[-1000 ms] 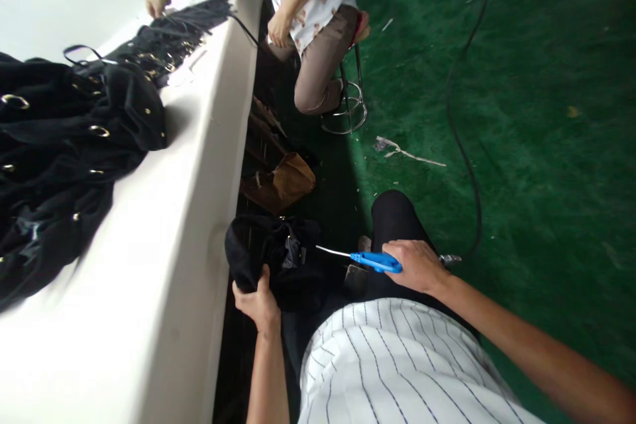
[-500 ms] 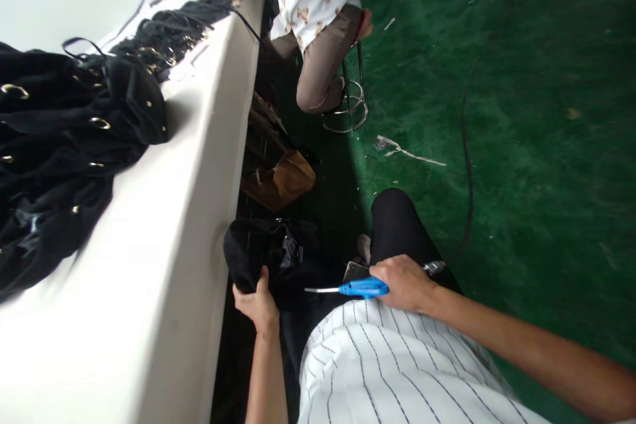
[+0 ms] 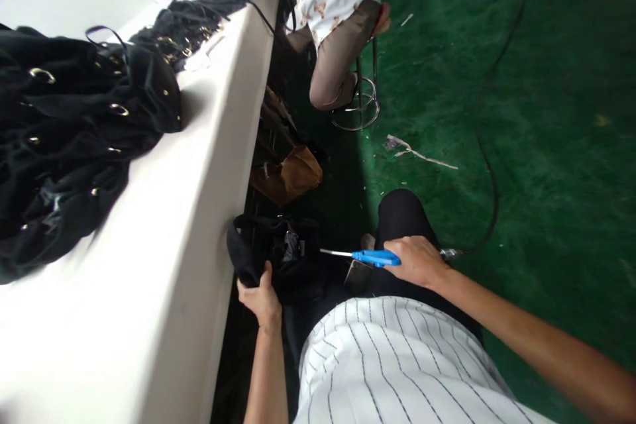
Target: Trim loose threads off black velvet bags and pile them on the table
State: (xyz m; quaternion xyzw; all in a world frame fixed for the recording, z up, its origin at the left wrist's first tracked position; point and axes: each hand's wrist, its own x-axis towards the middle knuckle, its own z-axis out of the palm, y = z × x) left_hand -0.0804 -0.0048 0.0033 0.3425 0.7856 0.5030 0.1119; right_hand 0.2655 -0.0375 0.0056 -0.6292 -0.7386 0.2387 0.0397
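My left hand (image 3: 262, 299) grips the edge of a black fabric bag (image 3: 298, 278), which lies over my lap beside the table's side. The bag's mouth is open, and a grey piece shows inside it. My right hand (image 3: 415, 261) is closed around a blue air gun (image 3: 375, 257) with a thin metal nozzle. The nozzle points left, its tip close to the bag's right side. A hose runs from the gun's back end behind my right hand.
A white table (image 3: 163, 212) fills the left, bearing a heap of black bags (image 3: 74, 119) with gold eyelets. Further up, a person (image 3: 342, 0) sits on a metal stool (image 3: 365, 103), handling black cord. A brown box (image 3: 298, 172) stands below the table. The hose (image 3: 491, 192) trails over the green floor.
My right hand has moved the air gun up, bringing its nozzle level with the bag's opening. My left hand keeps its hold on the bag. The whole view has shifted slightly.
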